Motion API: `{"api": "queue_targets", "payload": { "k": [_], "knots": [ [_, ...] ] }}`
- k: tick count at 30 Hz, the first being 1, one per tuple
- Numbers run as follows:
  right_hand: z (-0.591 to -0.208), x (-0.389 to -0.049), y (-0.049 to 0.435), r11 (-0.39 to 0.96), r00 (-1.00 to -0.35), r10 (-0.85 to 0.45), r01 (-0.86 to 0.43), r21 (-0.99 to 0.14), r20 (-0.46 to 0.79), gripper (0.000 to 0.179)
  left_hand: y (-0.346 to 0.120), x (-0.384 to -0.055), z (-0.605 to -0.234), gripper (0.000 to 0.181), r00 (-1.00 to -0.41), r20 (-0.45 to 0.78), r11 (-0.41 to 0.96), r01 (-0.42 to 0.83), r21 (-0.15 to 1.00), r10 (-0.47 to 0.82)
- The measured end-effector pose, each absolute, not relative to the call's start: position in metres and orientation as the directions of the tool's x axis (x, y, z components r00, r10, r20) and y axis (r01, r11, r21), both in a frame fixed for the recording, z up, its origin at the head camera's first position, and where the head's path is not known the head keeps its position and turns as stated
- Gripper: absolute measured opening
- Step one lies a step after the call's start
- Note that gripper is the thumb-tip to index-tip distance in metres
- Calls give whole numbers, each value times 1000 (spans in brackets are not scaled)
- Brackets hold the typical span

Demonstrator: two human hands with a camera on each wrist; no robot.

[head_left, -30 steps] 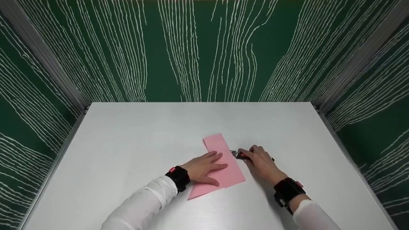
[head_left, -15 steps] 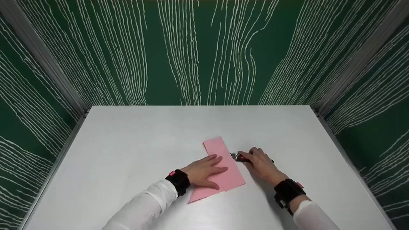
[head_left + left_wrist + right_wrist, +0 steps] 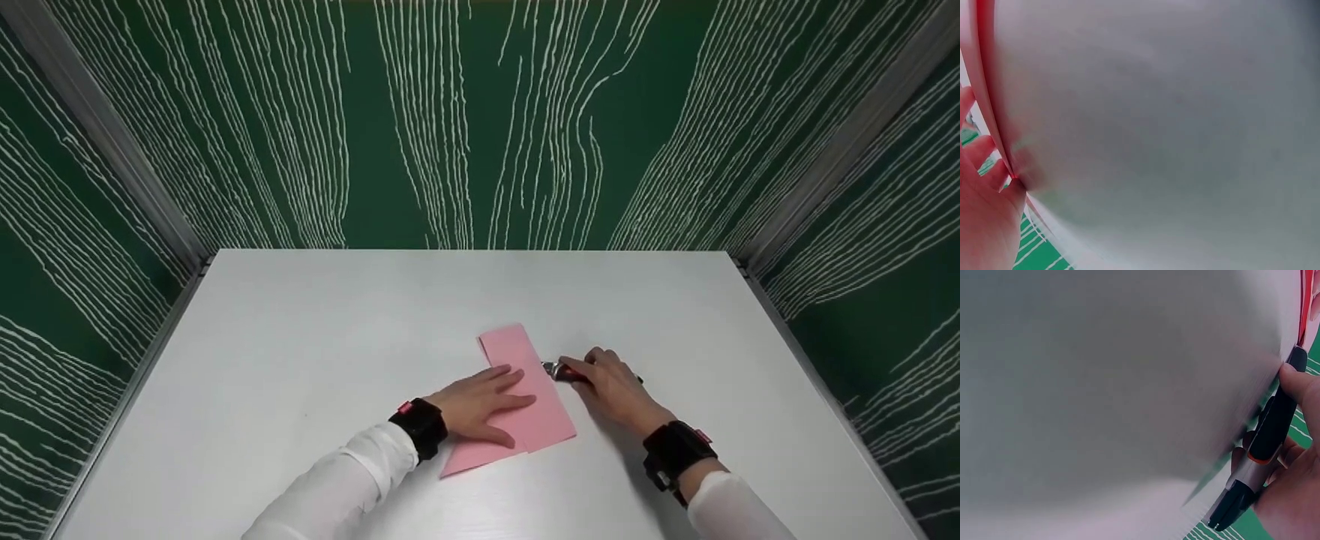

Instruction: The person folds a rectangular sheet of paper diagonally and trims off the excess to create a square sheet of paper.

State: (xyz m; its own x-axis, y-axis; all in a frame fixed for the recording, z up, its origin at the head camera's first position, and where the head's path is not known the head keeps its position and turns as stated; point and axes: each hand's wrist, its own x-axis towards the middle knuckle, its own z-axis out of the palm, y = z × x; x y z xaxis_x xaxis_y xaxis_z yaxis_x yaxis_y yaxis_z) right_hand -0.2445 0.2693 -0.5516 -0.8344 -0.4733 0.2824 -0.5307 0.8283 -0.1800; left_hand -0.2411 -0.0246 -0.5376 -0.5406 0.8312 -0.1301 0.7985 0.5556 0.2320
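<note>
Fingers (image 3: 517,401) of the left hand (image 3: 480,401) lie spread on the folded pink paper (image 3: 541,409) on the surface (image 3: 337,315); right of the paper, the right hand (image 3: 615,385) grips a knife-like tool (image 3: 556,370), tip at its edge. Apparent step: working that edge; next move probably needs steady bracing.

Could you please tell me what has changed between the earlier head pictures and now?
Nothing on the table has visibly moved, and nothing was taken hold of or let go. Only the head view has shifted: the whole scene sits slightly lower in the picture. The left hand still rests on the pink paper; the right hand still holds the black-and-silver tool beside it.
</note>
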Motion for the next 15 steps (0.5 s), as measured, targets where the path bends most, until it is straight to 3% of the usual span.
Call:
{"api": "queue_targets", "payload": {
  "k": [15],
  "knots": [
    [-550,-245,268,826,-819,-479,-543,-155,318,41,-25,-243,-537,75,-517,-131,532,806,259,846]
  ]
}}
